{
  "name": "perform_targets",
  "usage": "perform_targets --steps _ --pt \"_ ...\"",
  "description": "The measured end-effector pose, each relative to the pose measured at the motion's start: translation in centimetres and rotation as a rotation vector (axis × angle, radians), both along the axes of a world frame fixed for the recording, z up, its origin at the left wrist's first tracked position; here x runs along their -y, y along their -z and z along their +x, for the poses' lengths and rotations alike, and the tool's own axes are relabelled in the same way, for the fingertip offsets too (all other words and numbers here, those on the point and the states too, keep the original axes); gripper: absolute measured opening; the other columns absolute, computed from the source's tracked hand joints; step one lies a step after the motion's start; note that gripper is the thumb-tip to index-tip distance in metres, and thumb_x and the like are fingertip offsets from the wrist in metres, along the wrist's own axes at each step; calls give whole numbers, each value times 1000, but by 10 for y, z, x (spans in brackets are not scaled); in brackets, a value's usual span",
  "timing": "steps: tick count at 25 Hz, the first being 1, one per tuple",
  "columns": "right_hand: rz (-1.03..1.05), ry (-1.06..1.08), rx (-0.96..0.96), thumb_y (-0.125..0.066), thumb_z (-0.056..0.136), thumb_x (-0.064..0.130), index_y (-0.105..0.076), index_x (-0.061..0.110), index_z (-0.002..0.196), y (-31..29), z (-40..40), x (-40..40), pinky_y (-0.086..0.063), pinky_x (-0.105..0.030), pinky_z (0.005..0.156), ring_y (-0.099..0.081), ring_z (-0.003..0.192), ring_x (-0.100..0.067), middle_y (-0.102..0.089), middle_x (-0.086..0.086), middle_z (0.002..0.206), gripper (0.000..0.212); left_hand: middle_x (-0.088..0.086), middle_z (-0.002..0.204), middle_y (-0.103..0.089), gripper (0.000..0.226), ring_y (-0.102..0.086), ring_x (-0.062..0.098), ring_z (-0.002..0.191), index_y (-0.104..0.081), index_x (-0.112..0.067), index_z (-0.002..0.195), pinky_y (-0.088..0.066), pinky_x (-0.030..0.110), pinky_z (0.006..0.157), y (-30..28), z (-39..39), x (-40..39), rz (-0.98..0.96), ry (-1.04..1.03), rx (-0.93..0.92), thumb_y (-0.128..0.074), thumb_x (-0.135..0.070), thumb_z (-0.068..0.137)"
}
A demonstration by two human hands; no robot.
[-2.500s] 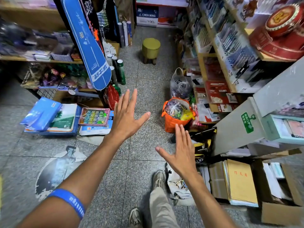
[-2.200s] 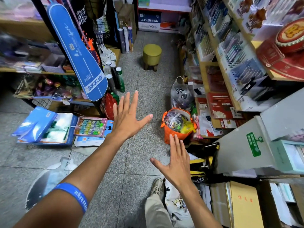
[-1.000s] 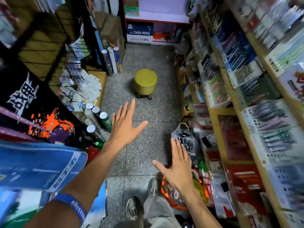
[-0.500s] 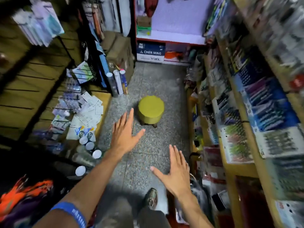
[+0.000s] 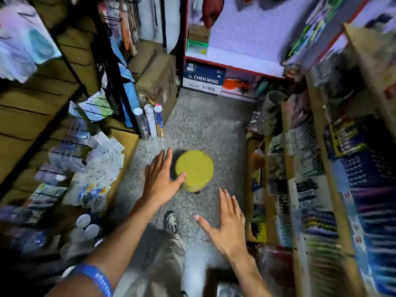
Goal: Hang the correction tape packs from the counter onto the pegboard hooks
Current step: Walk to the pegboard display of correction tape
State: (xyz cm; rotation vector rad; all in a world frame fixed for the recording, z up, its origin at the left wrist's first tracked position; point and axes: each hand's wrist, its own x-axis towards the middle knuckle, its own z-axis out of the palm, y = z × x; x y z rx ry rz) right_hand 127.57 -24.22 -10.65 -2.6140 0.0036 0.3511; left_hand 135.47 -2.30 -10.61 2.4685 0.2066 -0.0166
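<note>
My left hand (image 5: pixel 159 179) is stretched forward over the aisle floor with straight, spread fingers and holds nothing. My right hand (image 5: pixel 227 224) is lower and nearer, palm down, fingers straight, also empty. On the left, a heap of small white carded packs (image 5: pixel 102 163) lies on a low wooden counter (image 5: pixel 126 144) under the slatted display wall (image 5: pixel 32 116); blur keeps me from telling which are correction tape. Some packs (image 5: pixel 68 151) hang on hooks of that wall. A white pegboard (image 5: pixel 252 28) stands at the aisle's far end.
A yellow-green round stool (image 5: pixel 195 168) stands in the aisle just beyond my left hand. Tall tubes (image 5: pixel 150 123) and cardboard boxes (image 5: pixel 158 82) line the left side. Shelves of pens (image 5: pixel 310 168) run along the right. White-capped canisters (image 5: pixel 87 226) sit at lower left. My shoe (image 5: pixel 171 221) is on the floor.
The view has swung up and forward along the aisle; the stool and counter of packs are now closer. Both hands stay flat and empty in front of me.
</note>
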Motion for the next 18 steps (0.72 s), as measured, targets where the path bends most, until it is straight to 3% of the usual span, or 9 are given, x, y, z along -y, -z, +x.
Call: perform_targets --steps 11,18 --pt "-35 -148 -40 -28 62 95 -8 34 156 1 254 -58 -12 -46 119 -4 151 -16 -10 8 165 113 14 161 -26 90 -26 30 148 -17 -16 158 -23 41 117 13 206 -67 26 -152 -63 -65 -48 89" --pt "-19 -443 -39 -25 63 95 -11 37 155 29 401 -81 -16 -45 119 -14 150 -22 -18 4 163 110 17 153 -42 89 -40 36 139 -36 -9 151 -28 44 113 32 294 -68 -53 -484 -90 -61 -56 79"
